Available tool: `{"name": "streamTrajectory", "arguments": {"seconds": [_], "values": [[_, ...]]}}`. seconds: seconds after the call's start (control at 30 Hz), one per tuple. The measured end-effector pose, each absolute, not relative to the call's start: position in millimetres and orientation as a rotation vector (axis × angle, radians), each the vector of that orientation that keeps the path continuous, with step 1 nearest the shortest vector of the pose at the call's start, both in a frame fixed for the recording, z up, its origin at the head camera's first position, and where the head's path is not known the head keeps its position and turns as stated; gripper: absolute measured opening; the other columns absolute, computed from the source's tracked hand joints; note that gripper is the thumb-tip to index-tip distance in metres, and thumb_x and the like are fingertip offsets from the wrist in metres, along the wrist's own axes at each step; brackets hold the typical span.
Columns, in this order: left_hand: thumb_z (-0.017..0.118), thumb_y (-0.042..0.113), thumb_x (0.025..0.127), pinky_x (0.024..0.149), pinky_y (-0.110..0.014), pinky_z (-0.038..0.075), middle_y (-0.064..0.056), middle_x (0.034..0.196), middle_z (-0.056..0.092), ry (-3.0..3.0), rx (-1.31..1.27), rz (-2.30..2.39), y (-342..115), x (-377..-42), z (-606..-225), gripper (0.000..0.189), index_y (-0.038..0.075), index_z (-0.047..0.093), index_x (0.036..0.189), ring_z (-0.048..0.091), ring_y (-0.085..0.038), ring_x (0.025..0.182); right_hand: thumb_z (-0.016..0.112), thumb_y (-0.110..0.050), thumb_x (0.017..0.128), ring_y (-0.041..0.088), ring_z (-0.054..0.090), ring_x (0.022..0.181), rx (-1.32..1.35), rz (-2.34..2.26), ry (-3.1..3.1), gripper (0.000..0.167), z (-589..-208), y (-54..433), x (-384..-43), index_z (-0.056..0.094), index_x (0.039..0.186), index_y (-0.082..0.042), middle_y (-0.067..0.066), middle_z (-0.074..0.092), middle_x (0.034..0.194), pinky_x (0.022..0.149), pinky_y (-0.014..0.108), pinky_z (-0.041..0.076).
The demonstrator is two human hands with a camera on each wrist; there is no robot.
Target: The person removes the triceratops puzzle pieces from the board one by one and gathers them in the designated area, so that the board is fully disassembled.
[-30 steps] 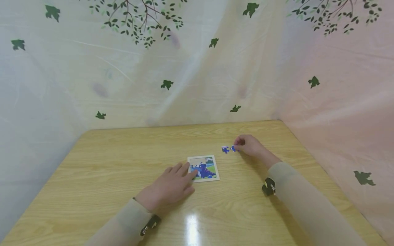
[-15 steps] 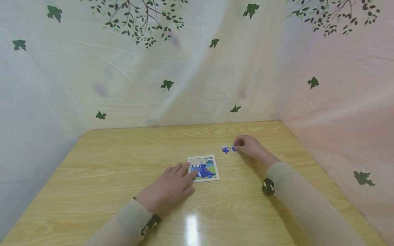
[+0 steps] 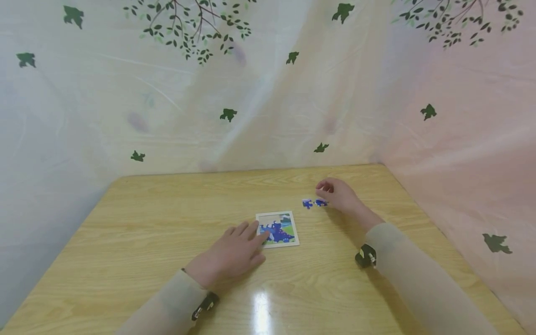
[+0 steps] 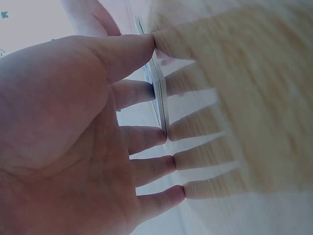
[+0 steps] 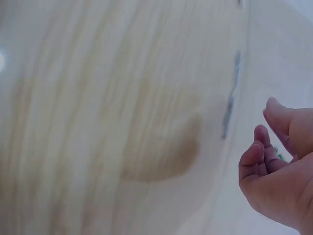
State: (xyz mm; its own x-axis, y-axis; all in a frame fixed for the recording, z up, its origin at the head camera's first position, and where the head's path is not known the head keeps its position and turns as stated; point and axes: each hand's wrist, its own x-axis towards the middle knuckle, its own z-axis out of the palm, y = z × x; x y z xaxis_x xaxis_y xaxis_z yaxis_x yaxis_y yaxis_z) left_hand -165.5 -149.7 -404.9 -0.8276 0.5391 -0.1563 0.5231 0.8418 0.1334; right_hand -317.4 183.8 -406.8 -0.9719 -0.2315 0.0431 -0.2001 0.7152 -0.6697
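Note:
A small white-framed jigsaw puzzle (image 3: 278,242) with a blue horned dinosaur picture lies mid-table; the upper left of its tray shows bare backing. My left hand (image 3: 232,253) rests at its left edge, fingers spread, with fingertips touching the frame and the table. In the left wrist view, the frame's thin edge (image 4: 159,93) stands beside those fingers. Two blue jigsaw pieces lie right of the puzzle, a left piece (image 3: 307,204) and a right piece (image 3: 321,203). Just above the right piece hovers my right hand (image 3: 341,195), fingers loosely bent, thumb apart, holding nothing.
The wooden table (image 3: 167,209) reflects a bright light near its front. A pale curtain (image 3: 259,139) with green leaf shapes hangs behind the table and at its sides. Each sleeve has a dark wrist device, such as the right one (image 3: 366,256).
My right hand has lifted slightly off the right jigsaw piece and let it go, leaving more of it visible. The left hand and the puzzle have stayed still.

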Motion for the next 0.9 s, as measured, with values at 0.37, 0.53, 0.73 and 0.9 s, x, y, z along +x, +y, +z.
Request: {"name": "streamTrajectory", "arguments": {"seconds": [0.37,0.53,0.73,0.9], "values": [[0.051,0.047,0.117,0.131,-0.068,0.025,-0.021,0.179,0.028,2.831,0.823,0.13,-149.2,-166.1,-404.6,0.063,0.017,0.042,0.172,0.026,-0.047,0.164,0.074,-0.014,0.108,0.035,0.06,0.115,-0.62,-1.167,2.814,0.023,-392.9,147.7,-299.1,0.077,0.128,-0.002,0.017,0.066,0.125,0.097,0.05,0.054],[0.052,0.047,0.116,0.131,-0.068,0.026,-0.021,0.179,0.029,2.828,0.819,0.143,-149.1,-166.0,-404.4,0.063,0.018,0.043,0.172,0.027,-0.047,0.163,0.076,-0.013,0.106,0.029,0.061,0.108,-0.747,-1.127,2.777,0.021,-391.8,135.3,-293.7,0.079,0.125,-0.004,0.017,0.067,0.123,0.089,0.043,0.056],[0.051,0.047,0.116,0.13,-0.068,0.027,-0.022,0.178,0.03,2.834,0.831,0.147,-149.5,-166.4,-404.5,0.063,0.016,0.043,0.171,0.029,-0.048,0.163,0.077,-0.012,0.105,0.023,0.063,0.104,-0.816,-1.101,2.695,0.018,-392.8,121.9,-286.1,0.08,0.122,-0.008,0.012,0.067,0.12,0.088,0.039,0.057],[0.051,0.047,0.117,0.13,-0.069,0.027,-0.023,0.178,0.03,2.831,0.839,0.154,-149.8,-166.3,-403.7,0.063,0.016,0.043,0.171,0.029,-0.049,0.162,0.077,-0.014,0.105,0.022,0.064,0.105,-0.828,-1.058,2.656,0.015,-395.2,115.2,-280.0,0.081,0.12,-0.013,0.007,0.068,0.12,0.088,0.038,0.057]]}}
